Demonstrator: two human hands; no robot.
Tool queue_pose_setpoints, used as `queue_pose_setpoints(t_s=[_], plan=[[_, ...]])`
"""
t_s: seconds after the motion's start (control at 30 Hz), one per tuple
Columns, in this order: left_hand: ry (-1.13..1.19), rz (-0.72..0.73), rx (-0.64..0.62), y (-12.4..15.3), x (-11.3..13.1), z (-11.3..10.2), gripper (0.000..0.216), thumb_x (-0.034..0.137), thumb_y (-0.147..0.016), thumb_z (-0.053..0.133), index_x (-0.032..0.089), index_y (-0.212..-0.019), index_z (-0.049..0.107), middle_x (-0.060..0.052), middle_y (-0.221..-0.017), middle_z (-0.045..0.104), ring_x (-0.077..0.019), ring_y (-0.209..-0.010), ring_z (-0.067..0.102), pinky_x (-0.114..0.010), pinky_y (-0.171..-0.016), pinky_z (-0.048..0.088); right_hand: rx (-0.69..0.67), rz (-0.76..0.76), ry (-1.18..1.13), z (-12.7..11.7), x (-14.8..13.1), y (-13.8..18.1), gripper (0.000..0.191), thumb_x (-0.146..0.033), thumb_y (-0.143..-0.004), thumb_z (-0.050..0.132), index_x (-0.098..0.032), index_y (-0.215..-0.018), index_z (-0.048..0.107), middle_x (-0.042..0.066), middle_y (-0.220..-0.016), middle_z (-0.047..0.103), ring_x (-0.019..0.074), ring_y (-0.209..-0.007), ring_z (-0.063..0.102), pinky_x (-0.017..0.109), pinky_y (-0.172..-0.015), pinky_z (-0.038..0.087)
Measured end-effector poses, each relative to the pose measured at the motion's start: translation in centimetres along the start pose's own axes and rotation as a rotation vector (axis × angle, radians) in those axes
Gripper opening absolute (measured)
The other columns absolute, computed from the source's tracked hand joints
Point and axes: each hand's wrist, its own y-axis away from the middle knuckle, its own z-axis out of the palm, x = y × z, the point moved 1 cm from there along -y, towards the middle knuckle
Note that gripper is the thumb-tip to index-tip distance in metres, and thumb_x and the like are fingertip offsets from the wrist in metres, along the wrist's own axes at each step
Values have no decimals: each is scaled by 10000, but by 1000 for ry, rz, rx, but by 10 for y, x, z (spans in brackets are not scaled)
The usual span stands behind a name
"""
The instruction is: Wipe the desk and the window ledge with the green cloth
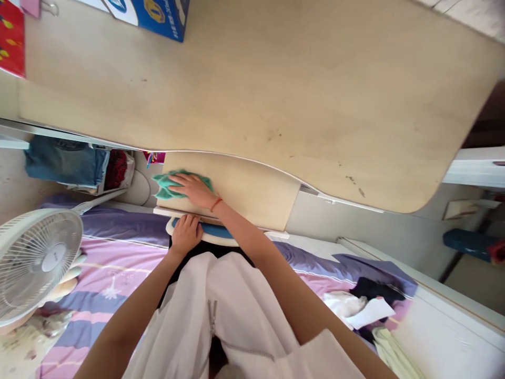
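Note:
My right hand (193,189) presses a green cloth (163,187) down with its fingers spread over it. Beneath the cloth is a pale wooden pull-out tray (252,195), which sticks out from under the desk (276,79). The cloth lies crumpled at the tray's left end. My left hand (186,234) is at the tray's front edge, its fingers bent over the lip beside a blue panel with a cream rim (216,229). My left thumb and palm are partly hidden.
A white fan (41,263) stands at the left by a pink and purple bed sheet (122,263). Folded jeans (65,160) sit on a shelf below the desk. A blue box (158,18) and a red packet (11,39) are on the desk. Clothes (374,295) lie at the right.

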Motion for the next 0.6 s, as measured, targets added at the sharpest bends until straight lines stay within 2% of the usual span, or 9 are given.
queue_pose_setpoints(t_s=[0.07, 0.2, 0.27, 0.3, 0.37, 0.43, 0.5, 0.6], plan=[[-4, -4, 22, 0, 0, 1, 265, 237, -954, 539, 183, -1083, 765, -156, -1034, 725, -329, -991, 648, -433, -874, 499, 75, 133, -16, -3, 30, 81, 702, 0, -950, 440, -301, -1556, 624, 3, -1742, 382, 220, -1605, 335, 446, -1311, 350], [15, -2, 41, 0, 0, 1, 244, 230, -952, 543, 182, -1048, 762, -153, -1028, 734, -324, -993, 653, -426, -865, 503, 346, 649, 7, 0, 79, 261, 633, -67, -825, 541, -204, -1421, 705, 157, -1620, 467, 310, -1520, 427, 521, -1279, 386], [28, -2, 32, 0, 0, 1, 241, 226, -945, 545, 185, -1046, 761, -152, -1028, 736, -325, -998, 655, -429, -867, 507, 478, 872, 38, 4, 88, 315, 614, -79, -767, 535, -174, -1346, 715, 202, -1533, 481, 337, -1462, 468, 558, -1239, 420], [34, -3, 27, -1, 0, 1, 244, 226, -943, 548, 185, -1052, 762, -152, -1032, 737, -325, -1006, 658, -432, -873, 511, 528, 943, 54, 7, 89, 328, 604, -86, -756, 527, -168, -1326, 709, 213, -1498, 477, 346, -1440, 475, 580, -1223, 426], [50, -5, 20, -1, 1, 2, 255, 225, -945, 554, 181, -1075, 769, -157, -1061, 740, -328, -1037, 668, -442, -895, 526, 573, 999, 80, 12, 84, 325, 595, -99, -765, 507, -166, -1328, 688, 218, -1456, 463, 363, -1421, 458, 633, -1202, 417], [66, -6, 18, -1, 2, 2, 267, 222, -955, 560, 178, -1103, 777, -166, -1120, 745, -334, -1085, 680, -459, -932, 545, 540, 958, 79, 17, 74, 291, 602, -107, -775, 514, -177, -1349, 680, 206, -1447, 463, 370, -1420, 434, 654, -1197, 403], [78, 6, 34, -1, 3, 2, 280, 214, -971, 551, 170, -1128, 779, -170, -1189, 750, -336, -1148, 686, -470, -985, 559, 456, 836, 41, 22, 58, 234, 606, -110, -781, 570, -216, -1363, 700, 171, -1468, 488, 353, -1418, 436, 604, -1216, 404], [103, 47, 77, -1, 4, 4, 314, 177, -993, 505, 147, -1153, 773, -161, -1201, 765, -316, -1213, 693, -457, -1068, 558, 230, 496, -30, 25, 24, 123, 580, -88, -865, 616, -259, -1410, 720, 134, -1542, 507, 328, -1404, 451, 537, -1229, 400]])
